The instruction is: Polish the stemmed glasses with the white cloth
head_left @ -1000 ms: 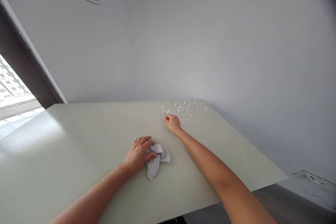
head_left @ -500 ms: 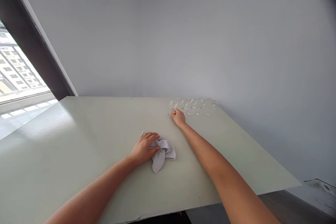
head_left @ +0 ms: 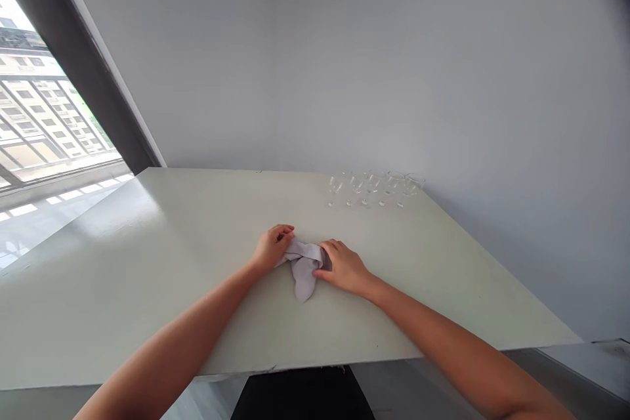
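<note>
A pale grey-lilac cloth (head_left: 304,279) lies crumpled between my two hands, just above or on the tabletop. My left hand (head_left: 273,246) pinches its left end, fingers curled over. From the right, my right hand (head_left: 346,267) grips the cloth's other side, thumb towards me and fingers behind. Several clear stemmed glasses (head_left: 373,185) stand upright in a cluster towards the back right of the table, apart from both hands.
The pale table (head_left: 207,328) has its front edge close to me, with a dark seat (head_left: 302,397) below it. Grey walls (head_left: 394,65) meet behind the table. At the left is a bright window (head_left: 49,111) with a dark frame.
My right hand has let go of a glass at the back and come down to the cloth. My left hand has shifted from lying over the cloth to pinching its end.
</note>
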The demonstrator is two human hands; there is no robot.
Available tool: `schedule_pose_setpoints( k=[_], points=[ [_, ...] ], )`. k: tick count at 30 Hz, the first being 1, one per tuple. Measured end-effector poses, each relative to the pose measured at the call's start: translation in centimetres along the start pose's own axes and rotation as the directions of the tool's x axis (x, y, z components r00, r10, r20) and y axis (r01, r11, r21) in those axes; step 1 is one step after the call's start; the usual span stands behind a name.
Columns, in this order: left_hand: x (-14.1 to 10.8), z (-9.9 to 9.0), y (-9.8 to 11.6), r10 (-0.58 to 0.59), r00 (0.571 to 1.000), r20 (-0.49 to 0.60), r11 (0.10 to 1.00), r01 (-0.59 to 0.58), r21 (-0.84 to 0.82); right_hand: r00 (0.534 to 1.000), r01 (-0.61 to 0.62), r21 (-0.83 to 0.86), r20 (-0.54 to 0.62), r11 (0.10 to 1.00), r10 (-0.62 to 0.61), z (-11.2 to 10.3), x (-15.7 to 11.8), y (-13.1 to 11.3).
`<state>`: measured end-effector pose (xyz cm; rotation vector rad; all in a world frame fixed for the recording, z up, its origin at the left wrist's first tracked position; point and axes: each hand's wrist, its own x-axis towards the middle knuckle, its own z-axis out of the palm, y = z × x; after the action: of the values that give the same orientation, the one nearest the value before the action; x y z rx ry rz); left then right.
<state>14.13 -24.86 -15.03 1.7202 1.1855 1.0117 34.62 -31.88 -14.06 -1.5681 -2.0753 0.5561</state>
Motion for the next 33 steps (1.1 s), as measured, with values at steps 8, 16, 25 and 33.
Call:
schedule_pose_setpoints(
  k=[8, 16, 25, 33],
  points=[
    [-0.1, -1.3, 0.2, 0.062, 0.994, 0.089, 0.950, -0.086, 0.299, 0.966, -0.181, 0.510, -0.070, 0.841, 0.250, -1.7, -0.4, 1.1],
    [-1.0, -3.4, 5.6, -0.027, 0.915, 0.403, 0.861, 0.226, -0.455, 0.973, -0.210, 0.851, 0.135, 0.481, 0.186, -7.9, -2.9, 0.0],
    [0.0, -2.9, 2.2, 0.137, 0.990, 0.021, 0.811, -0.124, 0.571, 0.963, -0.201, 0.177, -0.147, 0.963, 0.228, -6.2, -0.7, 5.1],
    [-0.4, -1.3, 0.4, 0.216, 0.906, 0.365, 0.680, -0.408, 0.609, 0.986, 0.056, -0.204, -0.143, 0.977, -0.087, -3.8, -0.1, 5.9]
  ],
)
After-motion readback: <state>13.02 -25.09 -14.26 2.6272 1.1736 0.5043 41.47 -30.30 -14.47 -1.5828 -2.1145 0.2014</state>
